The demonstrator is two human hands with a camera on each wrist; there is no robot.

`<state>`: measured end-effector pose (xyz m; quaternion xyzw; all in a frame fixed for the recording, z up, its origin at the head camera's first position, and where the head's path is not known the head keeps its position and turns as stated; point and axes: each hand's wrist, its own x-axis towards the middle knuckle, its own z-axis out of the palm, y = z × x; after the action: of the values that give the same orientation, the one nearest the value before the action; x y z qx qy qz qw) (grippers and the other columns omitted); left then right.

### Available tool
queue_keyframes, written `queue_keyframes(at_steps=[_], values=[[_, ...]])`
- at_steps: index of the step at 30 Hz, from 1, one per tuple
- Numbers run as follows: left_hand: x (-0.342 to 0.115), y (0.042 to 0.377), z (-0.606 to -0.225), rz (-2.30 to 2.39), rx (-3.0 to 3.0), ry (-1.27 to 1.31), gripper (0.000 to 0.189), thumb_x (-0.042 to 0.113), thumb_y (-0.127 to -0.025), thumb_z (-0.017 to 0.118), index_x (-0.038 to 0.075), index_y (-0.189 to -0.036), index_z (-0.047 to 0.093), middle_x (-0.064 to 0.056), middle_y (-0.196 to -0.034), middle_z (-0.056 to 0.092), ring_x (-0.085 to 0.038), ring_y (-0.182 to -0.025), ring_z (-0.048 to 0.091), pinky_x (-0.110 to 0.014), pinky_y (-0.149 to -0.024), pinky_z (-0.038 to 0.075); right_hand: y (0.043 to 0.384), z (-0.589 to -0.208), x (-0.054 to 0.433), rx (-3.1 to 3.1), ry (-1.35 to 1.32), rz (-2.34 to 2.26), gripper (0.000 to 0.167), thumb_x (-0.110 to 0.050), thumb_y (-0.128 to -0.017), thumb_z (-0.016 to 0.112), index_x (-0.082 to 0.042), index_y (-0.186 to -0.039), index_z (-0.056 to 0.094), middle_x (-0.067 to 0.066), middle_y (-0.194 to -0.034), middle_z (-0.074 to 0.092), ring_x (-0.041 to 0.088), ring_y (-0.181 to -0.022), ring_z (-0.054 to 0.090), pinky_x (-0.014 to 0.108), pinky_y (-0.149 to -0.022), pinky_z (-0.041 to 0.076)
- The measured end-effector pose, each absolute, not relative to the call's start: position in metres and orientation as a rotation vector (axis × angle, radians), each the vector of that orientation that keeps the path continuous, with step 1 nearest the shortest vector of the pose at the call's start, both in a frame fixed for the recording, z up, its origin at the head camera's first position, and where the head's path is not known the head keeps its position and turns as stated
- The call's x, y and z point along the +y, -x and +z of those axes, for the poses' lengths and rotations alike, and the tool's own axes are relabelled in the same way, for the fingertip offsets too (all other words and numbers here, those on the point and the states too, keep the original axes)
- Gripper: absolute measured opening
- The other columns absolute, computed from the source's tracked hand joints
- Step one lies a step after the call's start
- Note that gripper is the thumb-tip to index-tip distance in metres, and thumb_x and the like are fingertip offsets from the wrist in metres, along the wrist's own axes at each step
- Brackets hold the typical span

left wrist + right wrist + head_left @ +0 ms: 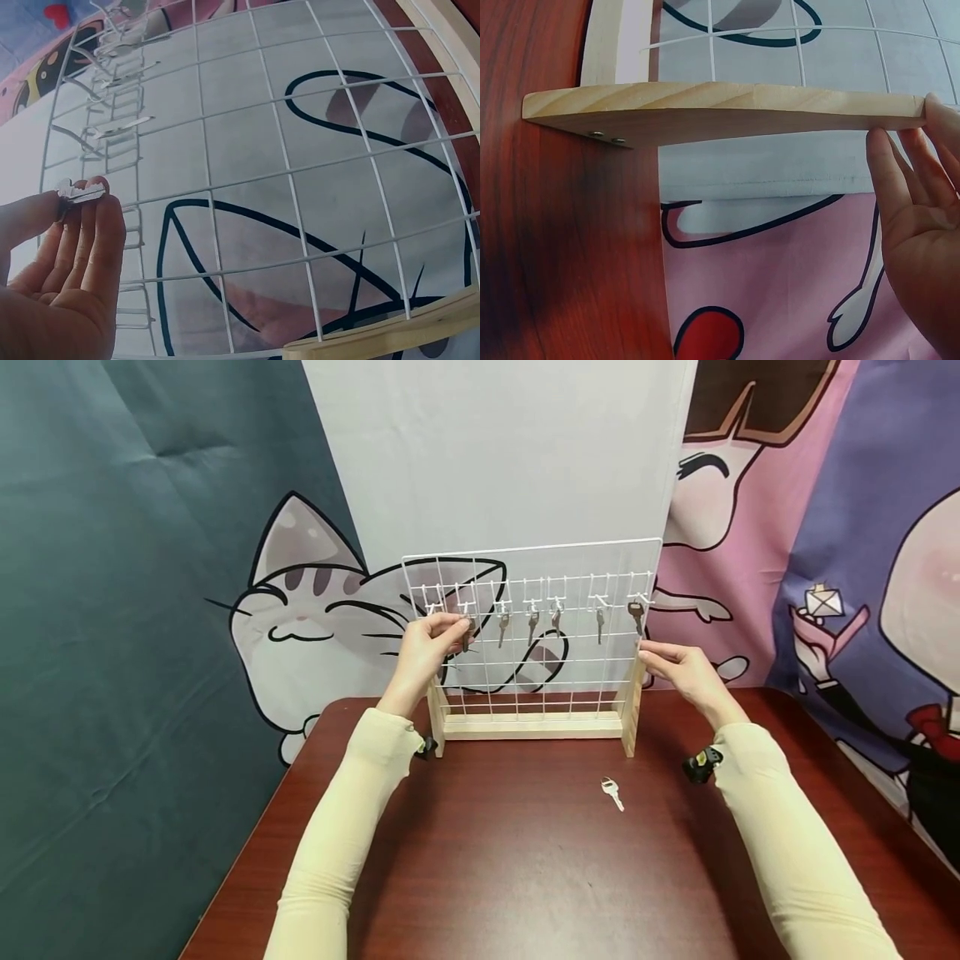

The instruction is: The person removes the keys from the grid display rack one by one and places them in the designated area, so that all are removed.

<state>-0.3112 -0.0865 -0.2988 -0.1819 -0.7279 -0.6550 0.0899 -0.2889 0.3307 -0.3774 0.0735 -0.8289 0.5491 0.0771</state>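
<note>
A white wire grid rack on a wooden stand stands on the table, with several keys hanging from its hooks. At the rack's left part, my left hand pinches a small metal key between thumb and fingertips, right by a hook. My right hand grips the top end of the stand's right wooden side post, thumb on one side and fingers on the other. One of the hanging keys is just above that hand. A loose silver key lies on the table in front of the rack.
The dark red wooden table reaches back to a printed cloth backdrop with cartoon figures. Empty white hooks stick out from the grid near the left hand. A wooden base bar joins the side posts.
</note>
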Motion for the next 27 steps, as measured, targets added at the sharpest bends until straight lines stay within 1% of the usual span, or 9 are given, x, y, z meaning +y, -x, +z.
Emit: queue_keyframes(at_steps=[2, 4, 8, 11, 14, 17, 21, 24, 27], values=[[-0.086, 0.309, -0.297, -1.955, -2.158, 0.543, 0.029, 0.014, -0.097, 0.069, -0.009, -0.115, 0.068, -0.022, -0.104, 0.073, -0.026, -0.089, 0.074, -0.032, -0.084, 0.059, 0.289, -0.378, 0.331, -2.479, -0.230, 1.648, 0.053, -0.031, -0.100, 0.066, -0.001, -0.142, 0.055, -0.007, -0.124, 0.068, -0.006, -0.101, 0.064, 0.009, -0.089, 0.047], [-0.086, 0.306, -0.296, -1.958, -2.165, 0.553, 0.029, 0.014, -0.097, 0.069, -0.009, -0.115, 0.068, -0.023, -0.105, 0.072, -0.022, -0.087, 0.073, -0.032, -0.084, 0.059, 0.287, -0.378, 0.330, -2.486, -0.207, 1.637, 0.054, -0.035, -0.099, 0.066, -0.003, -0.141, 0.057, -0.011, -0.120, 0.069, -0.006, -0.100, 0.064, 0.008, -0.088, 0.046], [-0.085, 0.300, -0.296, -1.941, -2.206, 0.593, 0.029, 0.013, -0.097, 0.069, -0.009, -0.115, 0.068, -0.025, -0.109, 0.071, -0.015, -0.084, 0.071, -0.032, -0.084, 0.059, 0.287, -0.378, 0.330, -2.478, -0.205, 1.638, 0.054, -0.035, -0.099, 0.066, -0.002, -0.141, 0.057, -0.009, -0.119, 0.069, -0.006, -0.099, 0.064, 0.007, -0.088, 0.045], [-0.083, 0.295, -0.300, -1.920, -2.242, 0.614, 0.028, 0.014, -0.096, 0.071, -0.007, -0.114, 0.070, -0.022, -0.109, 0.072, -0.015, -0.085, 0.070, -0.033, -0.085, 0.059, 0.288, -0.378, 0.329, -2.471, -0.230, 1.642, 0.052, -0.031, -0.100, 0.065, 0.000, -0.141, 0.056, 0.001, -0.126, 0.067, -0.005, -0.100, 0.064, 0.008, -0.088, 0.046], [-0.080, 0.292, -0.307, -1.865, -2.301, 0.622, 0.026, 0.018, -0.094, 0.074, -0.002, -0.110, 0.074, -0.014, -0.105, 0.074, -0.014, -0.086, 0.070, -0.031, -0.085, 0.058, 0.289, -0.380, 0.329, -2.467, -0.250, 1.661, 0.050, -0.025, -0.102, 0.063, 0.003, -0.142, 0.053, 0.013, -0.133, 0.062, -0.004, -0.101, 0.064, 0.010, -0.088, 0.047], [-0.076, 0.290, -0.316, -1.778, -2.371, 0.634, 0.023, 0.021, -0.092, 0.076, 0.003, -0.106, 0.077, -0.007, -0.102, 0.075, -0.014, -0.085, 0.070, -0.029, -0.082, 0.057, 0.290, -0.382, 0.329, -2.454, -0.262, 1.694, 0.049, -0.020, -0.103, 0.061, 0.006, -0.142, 0.051, 0.018, -0.136, 0.058, -0.003, -0.100, 0.065, 0.010, -0.086, 0.049], [-0.073, 0.287, -0.327, -1.710, -2.455, 0.667, 0.022, 0.020, -0.092, 0.075, 0.004, -0.106, 0.077, -0.008, -0.100, 0.075, -0.024, -0.087, 0.070, -0.029, -0.076, 0.057, 0.290, -0.383, 0.328, -2.429, -0.270, 1.728, 0.049, -0.018, -0.103, 0.061, 0.008, -0.142, 0.050, 0.006, -0.132, 0.063, -0.006, -0.099, 0.064, 0.010, -0.085, 0.049], [-0.070, 0.287, -0.335, -1.709, -2.520, 0.680, 0.022, 0.019, -0.093, 0.074, 0.003, -0.107, 0.075, -0.012, -0.096, 0.074, -0.027, -0.085, 0.071, -0.029, -0.073, 0.058, 0.289, -0.382, 0.328, -2.419, -0.263, 1.732, 0.050, -0.021, -0.102, 0.063, 0.006, -0.142, 0.051, -0.001, -0.128, 0.065, -0.007, -0.099, 0.064, 0.012, -0.086, 0.050], [-0.066, 0.288, -0.343, -1.734, -2.558, 0.679, 0.020, 0.017, -0.093, 0.075, 0.001, -0.105, 0.075, -0.013, -0.092, 0.074, -0.022, -0.079, 0.072, -0.031, -0.075, 0.060, 0.288, -0.379, 0.327, -2.409, -0.272, 1.741, 0.050, -0.022, -0.102, 0.063, 0.005, -0.142, 0.052, 0.009, -0.134, 0.063, -0.007, -0.099, 0.064, 0.014, -0.089, 0.050]])
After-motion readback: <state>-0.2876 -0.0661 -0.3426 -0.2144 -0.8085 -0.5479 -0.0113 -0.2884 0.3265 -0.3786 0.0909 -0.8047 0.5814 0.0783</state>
